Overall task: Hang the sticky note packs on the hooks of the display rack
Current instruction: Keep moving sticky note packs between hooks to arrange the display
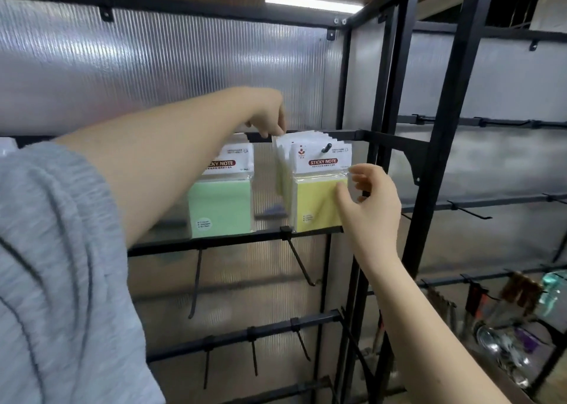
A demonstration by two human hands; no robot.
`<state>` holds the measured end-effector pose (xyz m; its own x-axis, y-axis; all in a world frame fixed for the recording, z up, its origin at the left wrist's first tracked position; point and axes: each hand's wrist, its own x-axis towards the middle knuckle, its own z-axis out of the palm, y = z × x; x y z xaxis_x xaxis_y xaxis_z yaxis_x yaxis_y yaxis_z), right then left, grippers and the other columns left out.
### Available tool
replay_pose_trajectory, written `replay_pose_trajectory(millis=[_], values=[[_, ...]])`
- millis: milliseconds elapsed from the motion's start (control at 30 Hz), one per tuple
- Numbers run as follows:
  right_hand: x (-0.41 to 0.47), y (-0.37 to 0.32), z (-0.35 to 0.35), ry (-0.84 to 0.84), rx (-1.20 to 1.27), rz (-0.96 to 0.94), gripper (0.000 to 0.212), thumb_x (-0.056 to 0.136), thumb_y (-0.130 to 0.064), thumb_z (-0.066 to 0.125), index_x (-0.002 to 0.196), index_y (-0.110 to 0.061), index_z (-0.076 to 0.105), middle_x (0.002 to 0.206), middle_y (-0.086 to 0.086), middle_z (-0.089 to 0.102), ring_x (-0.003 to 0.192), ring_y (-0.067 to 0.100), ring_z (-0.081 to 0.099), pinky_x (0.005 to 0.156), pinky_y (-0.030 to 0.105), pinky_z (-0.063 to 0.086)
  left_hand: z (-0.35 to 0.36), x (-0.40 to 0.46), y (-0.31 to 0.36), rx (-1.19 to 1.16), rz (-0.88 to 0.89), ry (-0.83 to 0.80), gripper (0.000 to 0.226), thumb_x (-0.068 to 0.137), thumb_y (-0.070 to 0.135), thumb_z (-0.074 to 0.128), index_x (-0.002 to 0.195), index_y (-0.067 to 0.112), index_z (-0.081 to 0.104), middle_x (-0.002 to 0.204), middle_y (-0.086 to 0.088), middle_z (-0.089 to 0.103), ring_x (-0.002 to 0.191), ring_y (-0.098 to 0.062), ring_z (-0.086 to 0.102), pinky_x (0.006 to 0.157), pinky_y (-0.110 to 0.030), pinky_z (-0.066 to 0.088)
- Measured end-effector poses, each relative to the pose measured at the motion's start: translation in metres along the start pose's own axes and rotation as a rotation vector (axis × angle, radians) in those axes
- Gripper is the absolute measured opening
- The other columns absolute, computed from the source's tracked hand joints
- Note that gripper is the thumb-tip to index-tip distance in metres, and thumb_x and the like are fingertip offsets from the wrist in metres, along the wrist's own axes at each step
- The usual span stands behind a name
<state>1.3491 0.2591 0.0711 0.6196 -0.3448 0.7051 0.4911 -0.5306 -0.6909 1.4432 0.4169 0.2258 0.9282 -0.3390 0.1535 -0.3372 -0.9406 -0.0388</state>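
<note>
Ribbed see-through plastic sheets make the back wall, and a black metal display rack [435,146] stands in front of them. Near the right end of its upper bar, a bunch of yellow sticky note packs [316,185] hangs on one hook [327,148]. The hook's black tip pokes out through the hole in the front pack. Its white card says "STICKY NOTE" in a red band; the small print is too tiny to read. The left hand [270,118] reaches over the bar and pinches the top edges of the back packs. The right hand [368,198] has loosely bent fingers, and its thumb touches the right side of the front yellow pack. Just to the left, a green sticky note pack [222,202] hangs with the same words. Lower bars carry bare hooks [302,261] with open room around them. Far right, blurry shiny things [503,339] sit low on another rack.
</note>
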Motion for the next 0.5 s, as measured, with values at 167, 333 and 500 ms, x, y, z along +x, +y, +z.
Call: replay_pose_trajectory(millis=[167,333,500], values=[[-0.009,-0.01,0.009,-0.062,0.007,-0.165,0.011,0.086,-0.011,0.061,0.096,-0.014,0.065,0.091,-0.007,0.06,0.085,0.005,0.052,0.076,0.008,0.038,-0.006,-0.044,-0.012,-0.086,-0.034,0.071,0.02,0.092,0.028,0.058,0.105,0.019,0.069,0.097,0.002,0.069,0.083,-0.01,0.061,0.085,-0.031,0.047],[-0.02,-0.025,0.017,-0.283,0.062,-0.143,0.018,0.089,-0.014,0.06,0.104,-0.012,0.069,0.092,-0.006,0.066,0.085,0.006,0.059,0.077,0.009,0.042,-0.004,-0.09,-0.031,-0.148,-0.117,0.161,0.022,0.091,0.031,0.058,0.105,0.021,0.071,0.103,0.007,0.066,0.094,-0.012,0.057,0.087,-0.032,0.045],[-0.025,-0.038,0.042,-0.557,0.123,-0.003,0.051,0.09,-0.026,0.062,0.136,-0.01,0.048,0.12,0.005,0.064,0.107,0.012,0.06,0.096,0.026,0.046,0.005,-0.118,-0.05,-0.226,-0.164,0.231,0.015,0.091,0.026,0.059,0.1,0.023,0.071,0.095,0.007,0.064,0.091,-0.012,0.057,0.079,-0.027,0.041]])
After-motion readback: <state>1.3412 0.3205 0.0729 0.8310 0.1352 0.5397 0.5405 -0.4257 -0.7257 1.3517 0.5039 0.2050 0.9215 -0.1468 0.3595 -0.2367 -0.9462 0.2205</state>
